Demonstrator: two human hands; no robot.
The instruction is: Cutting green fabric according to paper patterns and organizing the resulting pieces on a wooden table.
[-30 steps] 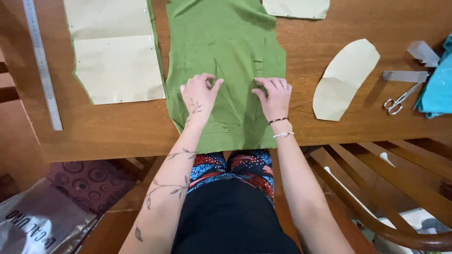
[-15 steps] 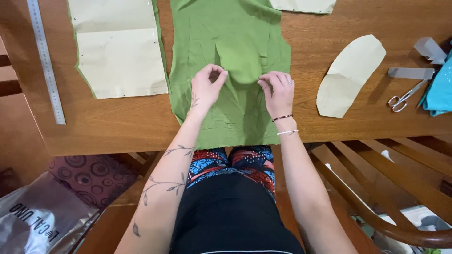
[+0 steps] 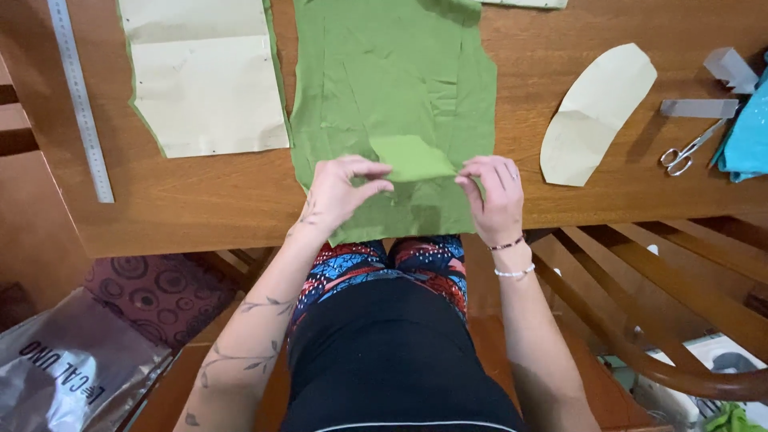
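Note:
A large piece of green fabric [image 3: 392, 88] lies flat on the wooden table [image 3: 200, 204], reaching to its near edge. On top of it, near that edge, a small green fabric piece [image 3: 412, 158] is lifted slightly. My left hand [image 3: 340, 190] pinches its left end. My right hand [image 3: 494, 192] pinches its right end. Both hands rest over the lower part of the large fabric.
A cream paper pattern on green fabric [image 3: 200, 80] lies at the left, with a metal ruler [image 3: 80, 100] beyond it. A curved paper pattern [image 3: 596, 112], scissors [image 3: 686, 150], grey blocks [image 3: 704, 108] and turquoise fabric [image 3: 750, 136] sit at the right. A wooden chair [image 3: 664, 320] stands lower right.
Both hands went from pressing flat on the large fabric to pinching the small green piece and lifting it between them.

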